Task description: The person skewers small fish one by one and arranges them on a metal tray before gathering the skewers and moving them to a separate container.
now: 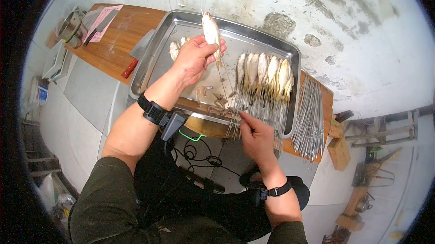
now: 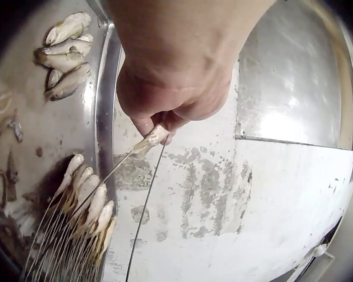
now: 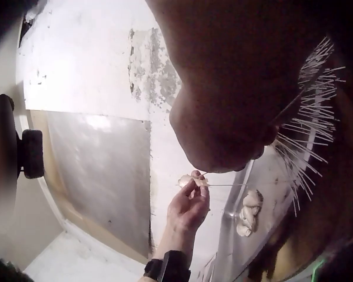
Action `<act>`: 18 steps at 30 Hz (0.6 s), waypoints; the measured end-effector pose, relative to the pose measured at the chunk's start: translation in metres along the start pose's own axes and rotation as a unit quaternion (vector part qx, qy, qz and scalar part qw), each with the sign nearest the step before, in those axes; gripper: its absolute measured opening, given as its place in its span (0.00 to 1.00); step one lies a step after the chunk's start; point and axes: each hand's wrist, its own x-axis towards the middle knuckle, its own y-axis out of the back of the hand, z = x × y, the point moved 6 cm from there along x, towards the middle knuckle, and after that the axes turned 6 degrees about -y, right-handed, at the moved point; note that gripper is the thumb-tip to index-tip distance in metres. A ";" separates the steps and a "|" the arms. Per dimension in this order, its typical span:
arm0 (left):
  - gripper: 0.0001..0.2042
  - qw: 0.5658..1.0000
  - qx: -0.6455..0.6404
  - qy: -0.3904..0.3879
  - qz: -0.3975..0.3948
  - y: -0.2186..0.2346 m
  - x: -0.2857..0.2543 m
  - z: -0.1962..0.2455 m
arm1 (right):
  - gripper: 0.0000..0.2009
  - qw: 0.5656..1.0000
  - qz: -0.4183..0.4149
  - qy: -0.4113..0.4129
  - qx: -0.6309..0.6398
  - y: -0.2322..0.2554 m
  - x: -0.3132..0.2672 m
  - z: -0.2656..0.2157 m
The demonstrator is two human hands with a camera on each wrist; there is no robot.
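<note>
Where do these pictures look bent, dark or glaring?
Head view: fisheye curving, black corners; left-wrist view: white glare on the shiny grey panel; right-wrist view: the right hand looms in deep shadow against a bright wall.

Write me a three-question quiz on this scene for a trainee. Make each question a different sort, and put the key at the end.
1. True or false: the fish held up in the head view is in the person's left hand.

2. Pick one. In the head view, what lies on the wooden table, just past the right edge of the metal tray?
(a) a red-handled knife
(b) a bunch of metal skewers
(c) a pink sheet

3. Fill in the blank: in the head view, the row of skewered fish lies toward the ____ side of the tray.

Key: 1. True. 2. (b). 3. Right.
</note>
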 end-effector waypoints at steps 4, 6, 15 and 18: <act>0.11 1.000 0.006 -0.002 0.008 -0.002 0.000 0.000 | 0.10 1.000 0.003 -0.001 0.016 0.002 -0.001 -0.002; 0.11 1.000 0.005 -0.007 0.010 -0.002 0.000 0.001 | 0.10 1.000 -0.002 -0.006 0.010 0.004 0.000 -0.003; 0.09 1.000 0.014 -0.007 0.008 -0.004 -0.001 0.002 | 0.10 0.999 -0.018 -0.029 -0.004 0.006 0.000 -0.008; 0.09 0.999 0.020 -0.023 0.011 -0.004 -0.001 0.002 | 0.10 0.999 -0.005 -0.031 -0.014 0.003 -0.001 -0.006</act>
